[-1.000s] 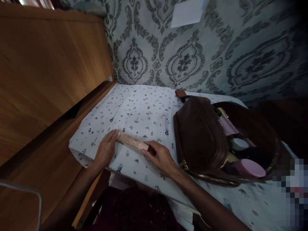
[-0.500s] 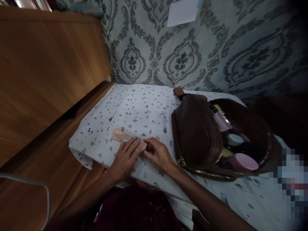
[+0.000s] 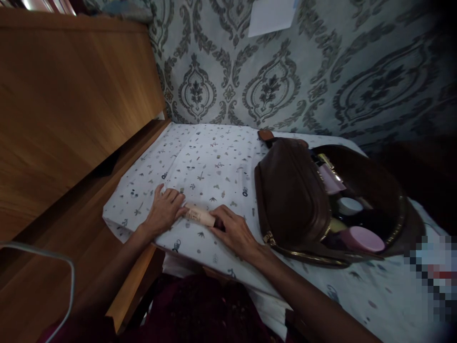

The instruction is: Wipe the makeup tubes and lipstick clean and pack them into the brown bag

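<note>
A beige cosmetic tube (image 3: 200,215) with small print and a dark cap lies low over the patterned white sheet (image 3: 200,157). Its cap end is in the fingers of my right hand (image 3: 233,231), which partly hide the cap. At the other end, my left hand (image 3: 164,209) grips the flat tail of the tube, thumb along it and one finger sticking up; that tail is hidden under the hand. Right of my hands sits a brown cosmetic bag (image 3: 289,200), unzipped, with a pink round-topped item (image 3: 364,239), a white lid (image 3: 350,206) and other items inside.
A wooden cabinet panel (image 3: 78,95) rises on the left. Behind the sheet stands a wall with damask-patterned paper (image 3: 228,62) and a white sheet of paper (image 3: 271,18) on it. A pale cable (image 3: 71,281) hangs at lower left. A blurred-out patch is at far right.
My left hand has slid left along the tube from near the cap to its tail, uncovering the tube's middle. My right hand stays at the cap end.
</note>
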Demonstrator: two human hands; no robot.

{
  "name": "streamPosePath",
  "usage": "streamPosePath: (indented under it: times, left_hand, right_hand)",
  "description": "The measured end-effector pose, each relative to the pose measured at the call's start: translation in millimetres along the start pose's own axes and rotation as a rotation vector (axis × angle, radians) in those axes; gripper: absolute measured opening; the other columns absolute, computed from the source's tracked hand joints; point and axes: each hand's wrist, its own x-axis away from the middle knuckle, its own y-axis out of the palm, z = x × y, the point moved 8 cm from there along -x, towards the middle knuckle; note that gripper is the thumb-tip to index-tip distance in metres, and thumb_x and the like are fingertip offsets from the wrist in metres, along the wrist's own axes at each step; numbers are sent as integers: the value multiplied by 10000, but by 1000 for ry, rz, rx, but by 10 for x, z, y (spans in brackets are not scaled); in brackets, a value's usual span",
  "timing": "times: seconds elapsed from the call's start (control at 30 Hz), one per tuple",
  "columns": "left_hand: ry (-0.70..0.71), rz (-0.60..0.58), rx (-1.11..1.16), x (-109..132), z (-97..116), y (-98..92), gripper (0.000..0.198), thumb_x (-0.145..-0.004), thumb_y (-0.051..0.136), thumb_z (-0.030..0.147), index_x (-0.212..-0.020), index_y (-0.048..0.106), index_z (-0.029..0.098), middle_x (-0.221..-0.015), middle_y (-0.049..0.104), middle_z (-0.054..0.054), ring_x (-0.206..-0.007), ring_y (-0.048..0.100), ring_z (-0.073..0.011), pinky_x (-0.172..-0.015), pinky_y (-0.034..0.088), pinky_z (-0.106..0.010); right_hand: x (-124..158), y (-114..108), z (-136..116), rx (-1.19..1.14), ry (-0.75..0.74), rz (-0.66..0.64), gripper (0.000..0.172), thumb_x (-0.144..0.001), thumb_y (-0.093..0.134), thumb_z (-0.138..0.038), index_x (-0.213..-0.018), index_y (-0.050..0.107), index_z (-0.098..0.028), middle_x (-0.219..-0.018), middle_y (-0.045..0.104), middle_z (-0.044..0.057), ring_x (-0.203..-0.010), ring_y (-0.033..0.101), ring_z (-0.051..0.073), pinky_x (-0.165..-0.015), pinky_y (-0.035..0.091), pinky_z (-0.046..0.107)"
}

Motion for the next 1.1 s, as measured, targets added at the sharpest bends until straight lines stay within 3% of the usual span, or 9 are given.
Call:
streamPosePath:
  times: [0.13, 0.27, 0.43, 0.53, 0.63, 0.77, 0.93, 1.0, 1.1]
  left_hand:
    - [-25, 19, -5, 16, -94, 8, 212, -981, 450, 307, -971, 620, 180, -897, 632, -65, -893, 568, -233, -1070, 343, -557]
    - [-37, 91, -22, -22, -22, -64, 250, -995, 408, 263, -899, 623, 182, -830, 637, -43, -844, 574, -210, -1106, 310, -578]
    - [105, 202, 19, -132, 509, -184, 240, -994, 414, 234, -877, 616, 182, -835, 660, -20, -801, 576, -168, -1153, 287, -533]
    - [188, 203, 56, -196, 845, -188, 195, -989, 443, 250, -926, 611, 175, -874, 664, -21, -831, 585, -165, -1170, 272, -506]
    - [191, 155, 54, -237, 910, -158, 211, -992, 447, 268, -862, 591, 186, -786, 628, -1, -778, 570, -166, -1155, 289, -488]
    - [200, 84, -11, -196, 629, -136, 256, -997, 435, 292, -809, 580, 198, -727, 604, -1, -734, 556, -183, -1086, 341, -491]
    - [67, -22, -81, -21, -34, -74, 292, -996, 422, 321, -777, 576, 204, -734, 621, -37, -744, 564, -211, -819, 435, -377]
    - [-12, -41, -70, 54, -243, -48, 309, -996, 407, 317, -753, 563, 207, -731, 618, -46, -736, 566, -209, -689, 402, -328]
    - [-103, -12, 12, 107, -401, -30, 348, -1002, 352, 306, -721, 531, 208, -712, 604, -41, -694, 556, -190, -622, 353, -301]
  right_hand:
    - [-20, -58, -6, 48, 29, 8, 271, -868, 663, -273, -1127, 615, -210, -967, 625, 51, -791, 610, 187, -696, 491, 303]
    - [-50, -82, -1, 96, 46, 23, 186, -886, 641, -322, -1019, 676, -198, -965, 624, 73, -891, 594, 230, -775, 492, 354]
    - [-64, -54, 1, 82, 44, 26, 136, -850, 683, -295, -924, 678, -180, -904, 617, 68, -884, 574, 238, -779, 478, 362]
    - [-60, -56, -12, 80, 18, 51, 74, -848, 659, -247, -812, 636, -186, -847, 605, 55, -841, 561, 224, -738, 468, 338]
    - [-53, -79, -26, 55, -4, 76, 81, -848, 661, -240, -795, 623, -192, -826, 599, 42, -821, 563, 210, -736, 466, 324]
    - [-44, -95, -39, 28, -24, 66, 149, -820, 732, -290, -891, 650, -187, -871, 617, 46, -850, 586, 214, -743, 470, 320]
    - [-35, -80, -8, 11, -22, 56, 192, -806, 759, -318, -900, 643, -197, -876, 630, 43, -837, 597, 213, -708, 463, 303]
    - [-30, -60, 4, 0, -22, 43, 187, -810, 754, -305, -909, 639, -195, -865, 634, 41, -814, 601, 207, -692, 461, 295]
    - [-24, -41, 1, -6, -25, 20, 188, -838, 724, -307, -962, 640, -194, -868, 643, 44, -805, 605, 201, -700, 472, 297]
